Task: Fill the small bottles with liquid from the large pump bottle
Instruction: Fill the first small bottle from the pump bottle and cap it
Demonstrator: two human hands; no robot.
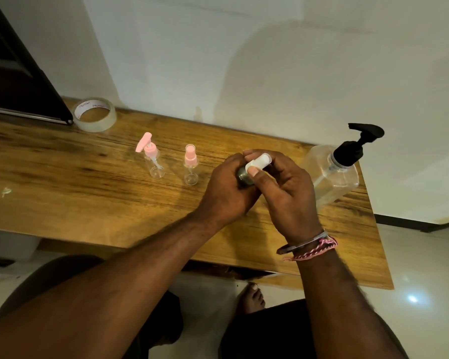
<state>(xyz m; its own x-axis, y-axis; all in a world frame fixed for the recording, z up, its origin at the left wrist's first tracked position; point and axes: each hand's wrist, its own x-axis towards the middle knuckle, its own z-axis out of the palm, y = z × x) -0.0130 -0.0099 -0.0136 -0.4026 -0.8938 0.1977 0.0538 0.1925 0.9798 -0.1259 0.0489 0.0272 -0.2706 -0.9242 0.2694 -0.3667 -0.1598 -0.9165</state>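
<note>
- Leftmost, in the upper left of the frame, a dark panel with a metal edge lies on the wooden table.
- One roll of clear tape sits just beside it; its inner core carries printed writing too small to read.
- Two small clear bottles stand upright left of centre, near each other but apart: one pink-pump bottle and one pink-spray bottle.
- At centre, the left hand curls around a third small bottle; only its dark, greyish top part shows between the fingers.
- Just right, the right hand pinches a white cap between thumb and fingers, touching that bottle's top. Two bands circle this wrist, one metal and one pink-and-white braided.
- One large pump bottle stands at the right end of the table, clear with a black pump, close behind the right hand; no label shows.
- Below the table's near edge, one bare foot rests on the pale floor.
</note>
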